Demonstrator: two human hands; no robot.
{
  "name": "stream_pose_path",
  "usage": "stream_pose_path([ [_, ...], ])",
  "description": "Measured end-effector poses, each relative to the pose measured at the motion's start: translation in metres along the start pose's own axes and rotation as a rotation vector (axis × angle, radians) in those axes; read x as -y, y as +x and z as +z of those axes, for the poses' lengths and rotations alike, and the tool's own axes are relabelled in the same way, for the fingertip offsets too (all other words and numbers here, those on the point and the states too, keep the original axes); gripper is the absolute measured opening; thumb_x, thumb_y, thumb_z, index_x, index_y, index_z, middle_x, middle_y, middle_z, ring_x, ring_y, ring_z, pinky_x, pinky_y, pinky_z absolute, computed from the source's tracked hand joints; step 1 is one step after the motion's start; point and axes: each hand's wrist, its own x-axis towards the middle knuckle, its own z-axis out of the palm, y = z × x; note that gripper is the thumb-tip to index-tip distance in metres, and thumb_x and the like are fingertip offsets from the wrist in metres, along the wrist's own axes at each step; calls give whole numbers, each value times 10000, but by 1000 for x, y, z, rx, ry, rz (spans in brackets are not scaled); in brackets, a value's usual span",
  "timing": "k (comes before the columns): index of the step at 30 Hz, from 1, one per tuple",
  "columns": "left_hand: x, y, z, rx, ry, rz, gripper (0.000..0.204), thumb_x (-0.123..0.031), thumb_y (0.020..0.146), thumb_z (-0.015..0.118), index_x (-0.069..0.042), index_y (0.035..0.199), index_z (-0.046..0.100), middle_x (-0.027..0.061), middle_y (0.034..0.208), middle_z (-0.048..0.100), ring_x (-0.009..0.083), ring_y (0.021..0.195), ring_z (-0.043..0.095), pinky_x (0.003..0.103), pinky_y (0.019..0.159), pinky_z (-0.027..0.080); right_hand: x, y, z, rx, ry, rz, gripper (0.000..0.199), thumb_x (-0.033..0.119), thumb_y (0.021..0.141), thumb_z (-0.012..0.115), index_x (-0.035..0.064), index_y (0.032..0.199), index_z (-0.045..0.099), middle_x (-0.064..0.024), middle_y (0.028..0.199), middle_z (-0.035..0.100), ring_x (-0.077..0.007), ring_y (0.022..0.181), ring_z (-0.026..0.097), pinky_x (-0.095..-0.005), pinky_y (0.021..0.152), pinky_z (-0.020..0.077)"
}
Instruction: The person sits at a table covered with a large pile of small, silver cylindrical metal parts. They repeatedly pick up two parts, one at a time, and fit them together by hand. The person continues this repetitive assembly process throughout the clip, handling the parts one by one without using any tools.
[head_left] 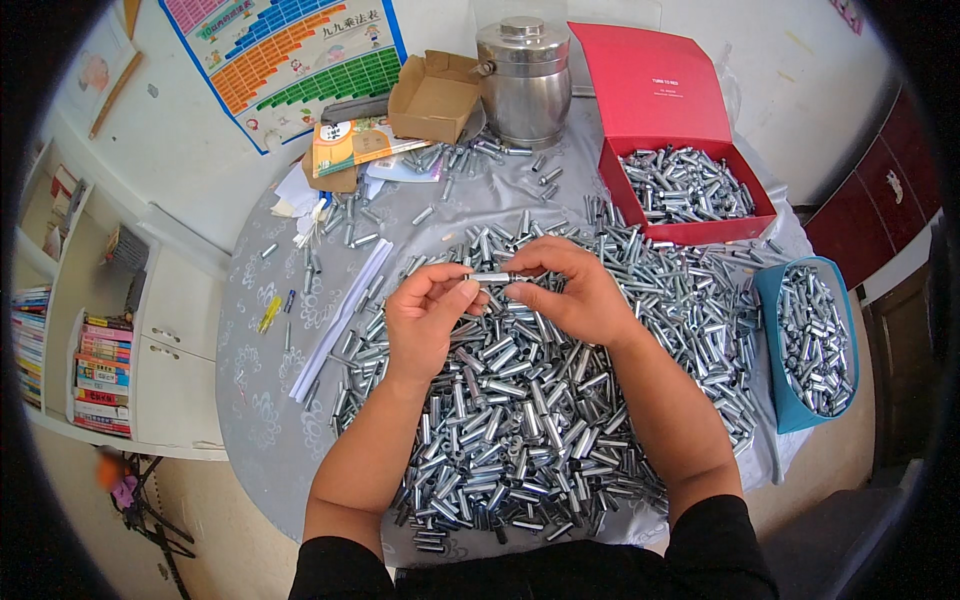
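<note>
I see my two hands raised together over the middle of the table [270, 420], sharing one small metal tube [490, 277] that lies level between them. My left hand [428, 318] pinches its left end with thumb and fingertips; my right hand [572, 295] is closed on its right end the same way — both hands grip the tube, which is held clear above the heap.

Under my wrists the heap of loose silver tubes [530, 400] covers most of the grey patterned cloth. To the far right stands an open red box [690, 190] with more tubes in it, its lid upright behind. Just beside the table's right edge is a blue bin [812, 345], also filled. At the far side I see a steel pot [524, 80] — with a small cardboard box [432, 98] to its left.
</note>
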Motion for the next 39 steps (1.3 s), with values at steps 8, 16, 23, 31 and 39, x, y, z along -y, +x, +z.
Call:
stream_pose_path([
  [8, 0, 0, -2, -12, -5, -5, 159, -50, 906, 615, 23, 1048, 621, 107, 857, 682, 173, 761, 675, 297, 689, 566, -1, 0, 5, -191, 70, 12, 122, 71, 833, 714, 15, 936, 682, -59, 826, 629, -168, 793, 590, -299, 755, 480],
  [16, 2, 2, -3, 18, -44, -25, 150, -26, 910, 603, 22, 1051, 605, 118, 892, 684, 176, 775, 680, 299, 698, 576, -3, -3, 6, -159, 148, 180, 125, 92, 864, 716, 9, 957, 699, -40, 835, 660, -105, 759, 584, -265, 705, 485],
  [23, 1, 3, -1, 55, -24, -68, 118, 6, 899, 616, 1, 1015, 596, 127, 903, 694, 170, 785, 679, 293, 694, 573, 4, -1, 4, -140, 278, 251, 162, 106, 858, 736, 6, 979, 699, -6, 849, 658, -72, 776, 575, -246, 709, 483],
  [31, 1, 1, 1, 80, -17, -70, 111, -16, 891, 645, 3, 992, 604, 132, 871, 703, 168, 732, 674, 295, 665, 568, -3, -4, 1, -97, 347, 194, 172, 87, 866, 716, 29, 1025, 686, 26, 824, 639, -49, 749, 551, -222, 689, 462],
  [39, -1, -1, 1, 48, 44, -107, 78, -73, 908, 640, -12, 945, 607, 71, 780, 669, 127, 647, 620, 242, 618, 513, -5, -7, -1, -77, 451, 240, 178, -6, 855, 650, 29, 1029, 651, 45, 834, 593, -39, 733, 513, -208, 661, 428],
])
